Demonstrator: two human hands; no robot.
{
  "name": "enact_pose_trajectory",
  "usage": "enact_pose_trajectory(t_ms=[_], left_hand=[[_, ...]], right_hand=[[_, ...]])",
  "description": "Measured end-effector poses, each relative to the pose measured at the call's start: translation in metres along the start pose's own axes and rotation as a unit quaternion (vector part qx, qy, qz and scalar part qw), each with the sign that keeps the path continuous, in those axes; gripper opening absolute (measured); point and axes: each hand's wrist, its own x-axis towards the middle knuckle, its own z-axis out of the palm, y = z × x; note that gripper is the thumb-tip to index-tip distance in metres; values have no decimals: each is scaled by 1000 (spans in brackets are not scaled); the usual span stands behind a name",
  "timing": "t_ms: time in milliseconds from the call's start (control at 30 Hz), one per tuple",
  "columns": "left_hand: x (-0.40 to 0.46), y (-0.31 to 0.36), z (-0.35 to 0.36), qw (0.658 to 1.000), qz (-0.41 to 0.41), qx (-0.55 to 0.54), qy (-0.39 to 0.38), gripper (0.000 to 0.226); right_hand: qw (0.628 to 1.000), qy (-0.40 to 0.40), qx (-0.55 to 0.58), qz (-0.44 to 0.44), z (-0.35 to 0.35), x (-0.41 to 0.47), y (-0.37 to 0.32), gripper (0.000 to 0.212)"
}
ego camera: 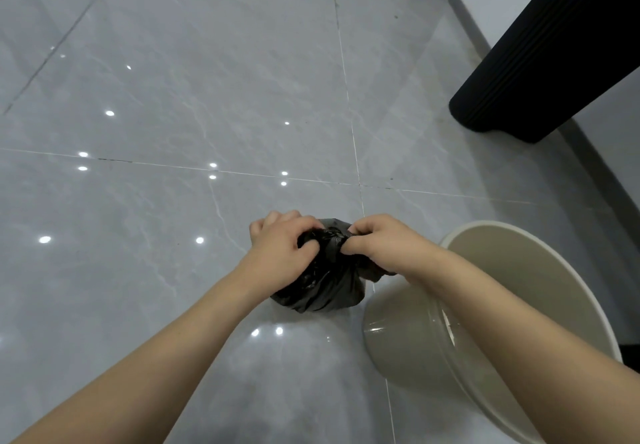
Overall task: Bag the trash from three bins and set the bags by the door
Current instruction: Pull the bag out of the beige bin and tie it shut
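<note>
The black trash bag (320,287) sits on the floor (173,114) just beside the beige bin (415,339). Left hand (280,253) and right hand (384,242) pinch its gathered neck, apparently knotting it; cinching tight comes next.

1. Left hand (282,247): bare, no ring, no glove, short nails where visible.
2. Right hand (381,241): bare too, nothing on fingers or wrist.
3. Both forearms bare up to frame edge; no sleeve, watch or band seen.
</note>
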Motion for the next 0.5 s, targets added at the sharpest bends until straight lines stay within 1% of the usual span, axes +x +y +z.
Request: enact_pose_trajectory(t_ms=[100, 167, 200, 267, 333, 367, 400, 433, 500], left_hand=[[2, -6, 5, 988, 40, 114, 95, 26], [2, -7, 6, 979, 51, 152, 126, 25], [3, -6, 7, 978, 51, 157, 126, 26], [0, -2, 6, 986, 42, 119, 111, 35], [-6, 3, 0, 995, 26, 0, 93, 46], [-10, 5, -3, 993, 25, -68, 88, 46], [-15, 8, -6, 989, 36, -112, 94, 44], [-20, 12, -9, 985, 57, -125, 105, 41], [-27, 14, -9, 984, 105, -90, 111, 37]], right_hand=[[993, -69, 77, 52, -5, -6, -4, 13], [982, -92, 147, 81, -8, -5, -6, 14], [978, -96, 163, 87, -10, -4, -7, 15], [978, -106, 151, 94, -10, -3, -8, 16], [984, -102, 117, 91, -9, -5, -9, 16], [985, -98, 109, 88, -9, -6, -9, 17], [986, -95, 109, 87, -9, -6, -8, 18], [986, -92, 109, 85, -9, -6, -8, 19], [988, -81, 105, 82, -9, -7, -9, 23]])
